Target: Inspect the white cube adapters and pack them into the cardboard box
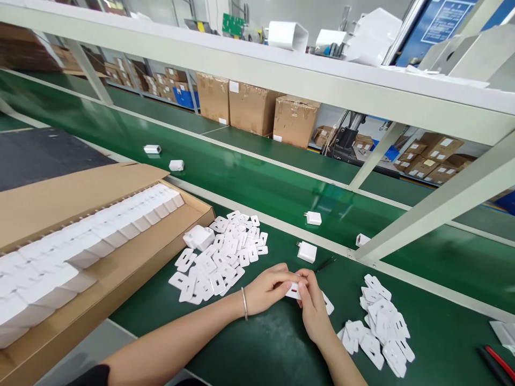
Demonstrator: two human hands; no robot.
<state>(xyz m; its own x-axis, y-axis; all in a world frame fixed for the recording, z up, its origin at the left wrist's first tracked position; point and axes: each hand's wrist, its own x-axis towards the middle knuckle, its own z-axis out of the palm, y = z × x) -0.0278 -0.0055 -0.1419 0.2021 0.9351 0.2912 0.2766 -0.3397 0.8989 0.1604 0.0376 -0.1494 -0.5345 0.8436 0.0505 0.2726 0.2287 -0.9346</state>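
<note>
My left hand [266,289], with a bangle at the wrist, and my right hand [314,310] meet over the green bench. Between their fingertips is a white USB charger [293,291] with a red port facing me. Fingers cover most of it, so I cannot tell if a slotted plate lies over its face. A loose white plate [328,303] lies partly behind my right hand. To the left spreads a pile of white slotted plates [225,254]; a smaller heap of plates [384,319] lies to the right. Just beyond my hands rests another white charger [307,252].
A cardboard box [197,212] with rows of white pieces stands at left. On the green conveyor [257,171] sit several chargers, one a white charger [313,217]. A slanted shelf post [438,193] rises at right. Red-and-black tool handles [497,364] show at lower right.
</note>
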